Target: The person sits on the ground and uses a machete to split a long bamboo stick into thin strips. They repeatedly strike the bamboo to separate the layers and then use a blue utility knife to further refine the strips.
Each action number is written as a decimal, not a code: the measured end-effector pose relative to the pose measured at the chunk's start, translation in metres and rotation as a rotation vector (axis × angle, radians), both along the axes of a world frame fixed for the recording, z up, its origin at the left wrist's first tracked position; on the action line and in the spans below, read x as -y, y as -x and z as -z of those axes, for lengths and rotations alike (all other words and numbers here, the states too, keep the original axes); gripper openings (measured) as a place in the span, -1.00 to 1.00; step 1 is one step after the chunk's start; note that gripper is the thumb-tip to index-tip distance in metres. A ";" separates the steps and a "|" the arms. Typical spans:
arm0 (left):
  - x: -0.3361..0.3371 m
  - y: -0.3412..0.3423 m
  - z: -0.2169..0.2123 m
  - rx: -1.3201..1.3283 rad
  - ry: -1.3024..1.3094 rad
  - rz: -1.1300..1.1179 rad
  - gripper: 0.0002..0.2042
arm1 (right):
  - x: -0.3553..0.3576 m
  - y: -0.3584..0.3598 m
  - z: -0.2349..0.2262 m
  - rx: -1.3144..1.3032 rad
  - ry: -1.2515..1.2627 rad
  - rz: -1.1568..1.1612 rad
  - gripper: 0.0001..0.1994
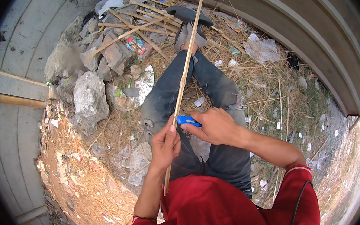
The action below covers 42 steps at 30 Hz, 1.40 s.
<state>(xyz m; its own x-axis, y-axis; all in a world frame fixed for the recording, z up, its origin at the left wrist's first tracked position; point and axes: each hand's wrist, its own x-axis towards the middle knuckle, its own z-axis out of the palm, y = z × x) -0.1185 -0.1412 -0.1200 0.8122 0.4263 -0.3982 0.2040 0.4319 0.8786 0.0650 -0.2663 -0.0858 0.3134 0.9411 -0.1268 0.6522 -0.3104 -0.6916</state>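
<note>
A long, thin bamboo strip (184, 75) slants up from my lap, past my knees, to beyond my feet. My left hand (166, 146) pinches the strip near its lower part, thumb and fingers closed around it. Just above that grip, my right hand (216, 127) is wrapped round a blue utility knife (188, 120). The knife's front end meets the strip's right side, close to my left fingertips. How much blade is out is too small to tell. The strip's lower end lies against my red shirt.
My legs (167, 85) stretch ahead, crossed at the ankles. Large grey rocks (90, 94) lie at the left, with a pile of bamboo strips (146, 23) behind. Dry grass and litter, including a plastic bag (261, 48), cover the ground. Corrugated panels (309, 24) stand at the right.
</note>
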 end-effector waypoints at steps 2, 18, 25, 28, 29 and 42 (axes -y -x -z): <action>0.000 -0.003 -0.004 -0.030 0.001 -0.004 -0.51 | -0.001 0.000 0.002 0.009 0.022 0.019 -0.51; 0.019 0.043 0.011 -0.026 0.183 0.065 -0.51 | 0.052 -0.158 0.035 0.016 -0.240 0.740 -0.38; 0.005 0.015 -0.005 0.151 0.376 0.143 -0.48 | 0.045 -0.133 0.093 0.311 -0.427 0.829 -0.54; 0.001 0.014 0.000 0.250 0.534 0.165 -0.47 | 0.081 -0.145 0.188 0.403 -0.272 1.132 -0.54; 0.001 0.015 0.004 0.279 0.586 0.177 -0.45 | 0.097 -0.139 0.219 0.405 -0.127 1.177 -0.53; 0.009 -0.005 0.012 0.419 0.602 0.133 -0.45 | 0.148 -0.041 0.220 -0.103 -0.284 1.489 -0.63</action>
<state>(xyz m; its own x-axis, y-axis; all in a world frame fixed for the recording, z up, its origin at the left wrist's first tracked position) -0.1133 -0.1504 -0.1323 0.9769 0.1197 -0.1770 -0.0120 0.8579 0.5138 0.1056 -0.4141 -0.3061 0.9724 -0.2186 -0.0811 -0.1787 -0.4754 -0.8614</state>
